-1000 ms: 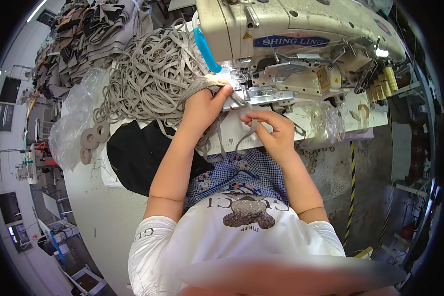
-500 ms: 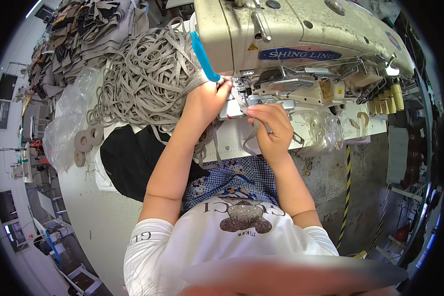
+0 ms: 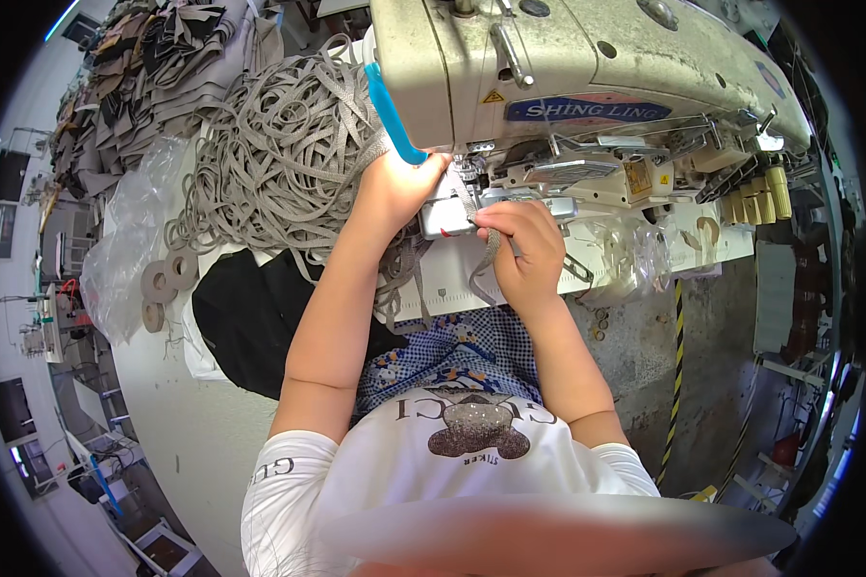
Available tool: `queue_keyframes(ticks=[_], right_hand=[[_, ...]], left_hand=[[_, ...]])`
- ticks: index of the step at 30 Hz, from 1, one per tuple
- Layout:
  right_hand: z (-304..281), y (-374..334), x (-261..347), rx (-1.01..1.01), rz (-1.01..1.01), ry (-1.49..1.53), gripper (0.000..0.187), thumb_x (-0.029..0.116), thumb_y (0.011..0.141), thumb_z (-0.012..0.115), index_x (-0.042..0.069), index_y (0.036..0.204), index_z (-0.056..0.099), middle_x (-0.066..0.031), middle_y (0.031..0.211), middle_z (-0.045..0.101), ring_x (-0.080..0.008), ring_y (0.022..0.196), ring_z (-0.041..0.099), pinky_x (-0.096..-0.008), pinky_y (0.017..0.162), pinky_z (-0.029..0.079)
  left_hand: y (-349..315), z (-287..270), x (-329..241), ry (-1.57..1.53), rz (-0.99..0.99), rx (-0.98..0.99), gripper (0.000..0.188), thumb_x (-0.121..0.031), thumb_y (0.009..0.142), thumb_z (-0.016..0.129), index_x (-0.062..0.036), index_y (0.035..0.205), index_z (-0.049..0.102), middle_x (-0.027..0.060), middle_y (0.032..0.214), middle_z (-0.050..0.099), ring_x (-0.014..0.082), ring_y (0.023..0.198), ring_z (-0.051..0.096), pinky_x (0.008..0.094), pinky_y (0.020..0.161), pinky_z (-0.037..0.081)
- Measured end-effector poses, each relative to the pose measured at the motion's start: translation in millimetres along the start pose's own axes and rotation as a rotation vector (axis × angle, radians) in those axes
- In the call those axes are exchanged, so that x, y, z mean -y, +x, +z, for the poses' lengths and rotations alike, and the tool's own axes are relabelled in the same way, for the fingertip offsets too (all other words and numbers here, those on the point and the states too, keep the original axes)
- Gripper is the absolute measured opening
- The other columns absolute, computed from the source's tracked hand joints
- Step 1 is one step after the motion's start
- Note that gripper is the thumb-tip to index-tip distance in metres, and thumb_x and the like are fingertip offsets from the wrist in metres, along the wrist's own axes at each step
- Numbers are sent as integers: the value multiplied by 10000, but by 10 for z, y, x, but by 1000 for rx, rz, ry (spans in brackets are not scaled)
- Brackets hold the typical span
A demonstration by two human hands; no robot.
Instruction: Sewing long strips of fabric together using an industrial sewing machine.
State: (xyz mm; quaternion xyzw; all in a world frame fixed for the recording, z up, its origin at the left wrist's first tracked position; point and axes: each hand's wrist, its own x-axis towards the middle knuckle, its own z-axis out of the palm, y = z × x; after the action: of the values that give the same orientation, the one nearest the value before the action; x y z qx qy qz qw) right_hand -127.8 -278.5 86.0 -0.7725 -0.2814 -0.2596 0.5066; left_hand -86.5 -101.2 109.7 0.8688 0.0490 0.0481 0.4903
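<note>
A flat grey woven strap (image 3: pixel 464 192) runs from the sewing machine's presser foot (image 3: pixel 468 165) down to my right hand (image 3: pixel 527 252). The thumb and fingers of that hand pinch it, and its loose tail curls below them in front of the metal machine bed (image 3: pixel 443 218). My left hand (image 3: pixel 401 192) is curled beside the needle area, thumb toward the presser foot. Grey strap shows along its far side, and the hand appears closed on it. Its fingertips are partly hidden by the machine head (image 3: pixel 491 72) and the blue strip (image 3: pixel 392 115) on its edge.
A tangled heap of grey strap (image 3: pixel 284 144) lies left of the machine. Nearer are black cloth (image 3: pixel 250 317), tape rolls (image 3: pixel 154 281) and a clear plastic bag (image 3: pixel 130 226). Folded fabric pieces (image 3: pixel 178 58) are stacked at the far left. Clear plastic (image 3: pixel 625 260) lies right of my right hand.
My right hand has shifted slightly left and toward me with the strap still pinched. My left hand has moved slightly left and stays curled beside the presser foot.
</note>
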Motion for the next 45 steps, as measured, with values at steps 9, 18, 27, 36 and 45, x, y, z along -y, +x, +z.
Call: queue_keyframes(ticks=[9,18,27,36,45], right_hand=[[21,16,-9,-17,25,-6,163,-46,684,617,49,815,632,-68,827,641,-218,726,580,-292,651,451],[49,32,-40,-50,-10,-56,226,-81,660,585,55,834,632,-67,835,641,-219,714,583,-291,636,450],[115,10,-34,-96,-75,-110,272,-103,608,561,50,823,626,-61,842,641,-224,708,586,-299,614,453],[186,-20,-100,-152,-157,-170,275,-63,578,568,58,818,626,-38,847,624,-222,679,574,-300,577,472],[203,-1,-94,-164,-149,-189,283,-70,560,549,53,805,617,-44,843,624,-222,667,570,-304,569,470]], left_hand=[[68,29,82,-18,66,-24,247,-198,731,686,38,692,624,66,615,617,102,563,539,256,525,420],[187,112,192,-101,281,-41,265,-175,778,650,-9,976,592,99,906,647,196,837,618,301,730,469],[251,153,296,-185,368,13,252,-115,772,658,-6,982,572,87,930,626,185,867,602,301,737,472],[286,220,420,-126,452,-47,229,-116,790,641,-9,981,573,90,933,623,192,873,601,308,748,473],[307,245,481,28,456,-68,242,-121,795,636,-6,998,571,104,948,624,209,886,604,315,764,471]])
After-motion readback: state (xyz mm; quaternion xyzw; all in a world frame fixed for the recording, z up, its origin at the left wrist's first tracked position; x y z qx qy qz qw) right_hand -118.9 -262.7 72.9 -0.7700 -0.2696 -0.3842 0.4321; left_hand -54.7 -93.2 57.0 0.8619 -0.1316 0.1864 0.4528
